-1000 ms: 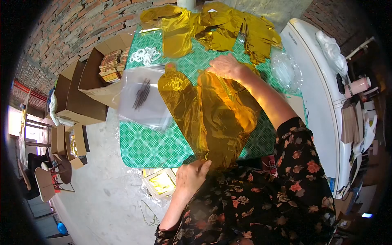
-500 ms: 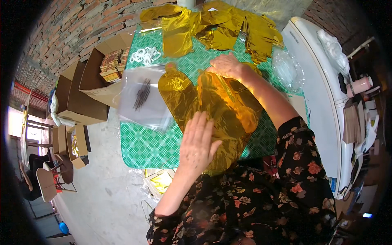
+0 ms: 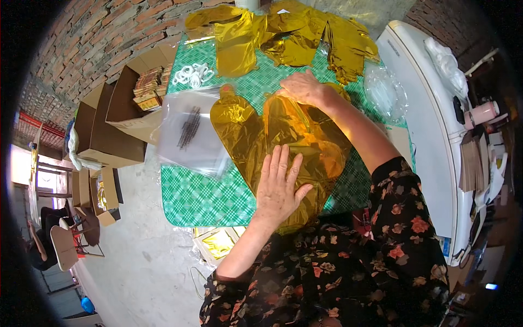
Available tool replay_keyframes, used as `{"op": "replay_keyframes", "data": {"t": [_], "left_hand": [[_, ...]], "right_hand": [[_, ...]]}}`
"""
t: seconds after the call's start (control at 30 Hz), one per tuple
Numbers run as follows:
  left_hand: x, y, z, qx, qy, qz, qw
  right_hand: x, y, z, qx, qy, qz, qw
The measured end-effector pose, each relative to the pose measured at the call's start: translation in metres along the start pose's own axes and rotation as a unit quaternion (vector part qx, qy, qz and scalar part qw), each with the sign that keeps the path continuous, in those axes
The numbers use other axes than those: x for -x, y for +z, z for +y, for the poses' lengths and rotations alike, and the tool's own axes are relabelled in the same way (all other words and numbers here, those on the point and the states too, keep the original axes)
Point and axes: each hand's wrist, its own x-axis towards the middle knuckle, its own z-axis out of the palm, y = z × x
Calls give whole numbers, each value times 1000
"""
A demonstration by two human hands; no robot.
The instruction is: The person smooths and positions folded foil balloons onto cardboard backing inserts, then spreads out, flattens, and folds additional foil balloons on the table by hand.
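While both hands pressed flat, left hand [image 3: 280,188] and right hand [image 3: 302,87] fingers were spread, gripping nothing | gold foil balloon [image 3: 283,141] lay beneath them on surface [image 3: 201,199] | risk: uneven pressure could crease foil.

foil balloon [image 3: 283,141] flat on tabletop [image 3: 201,199], centre | clear plastic bag [image 3: 190,136] just left of it, overhanging tabletop edge | foil balloon pile [image 3: 283,38] at far end | white rings [image 3: 193,75] far left | open cardboard boxes [image 3: 117,117] on floor left | white appliance [image 3: 430,125] right
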Motion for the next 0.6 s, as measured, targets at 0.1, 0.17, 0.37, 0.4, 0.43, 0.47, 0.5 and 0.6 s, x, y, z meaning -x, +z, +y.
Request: {"op": "replay_keyframes", "data": {"t": [0.1,0.17,0.37,0.4,0.43,0.47,0.5,0.6], "left_hand": [[-1,-1,2,-8,-1,2,1000],[-1,-2,3,-15,-6,8,1000],[1,-4,3,-27,-9,-2,1000],[0,-4,3,-27,-8,-2,1000],[0,-2,3,-30,-6,0,1000],[0,-2,3,-34,-2,2,999],[-1,-3,4,-34,-1,1,999],[-3,-4,6,-40,-1,-3,999]], "right_hand": [[2,8,2,-8,-6,40,999],[1,11,6,-17,-8,74,997],[3,3,-6,6,20,28,999],[3,5,-4,16,20,40,999],[4,6,-1,25,21,51,998],[8,9,3,25,22,51,998],[13,14,8,69,-11,201,977],[26,21,6,73,-66,373,923]]}}
